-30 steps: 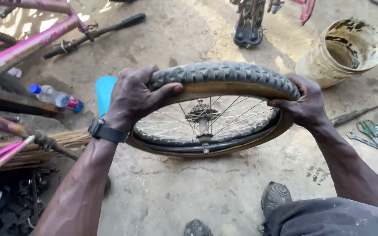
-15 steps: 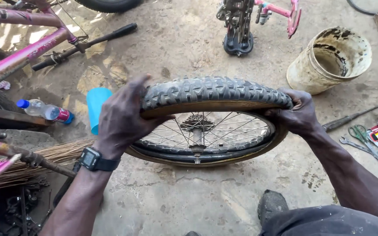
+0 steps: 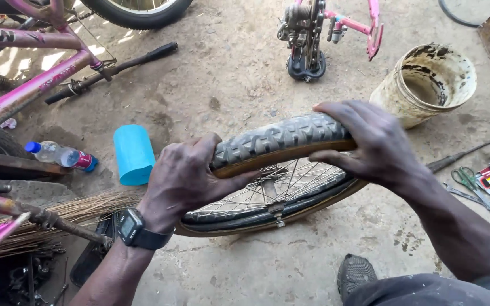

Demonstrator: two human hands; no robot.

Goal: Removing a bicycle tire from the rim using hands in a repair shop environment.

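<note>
A spoked bicycle wheel (image 3: 279, 192) with a knobby black, tan-walled tyre (image 3: 282, 136) is held upright over the dirt floor. My left hand (image 3: 185, 175), with a black watch on its wrist, grips the tyre's top left part. My right hand (image 3: 370, 144) clasps the tyre's top right part, fingers wrapped over the tread. The two hands are close together along the upper arc. The wheel's lower rim sits near the ground in front of my shoe (image 3: 355, 275).
A dirty cream bucket (image 3: 432, 85) stands at right. A blue cup (image 3: 133, 154) and a plastic bottle (image 3: 58, 154) lie at left. A pink bicycle frame (image 3: 24, 93), a broom (image 3: 58, 218), scissors (image 3: 472, 181) and a screwdriver (image 3: 460, 156) surround the spot.
Both hands have slid inward along the top of the tyre, closer to each other. The view has tilted down and nearer to the wheel.
</note>
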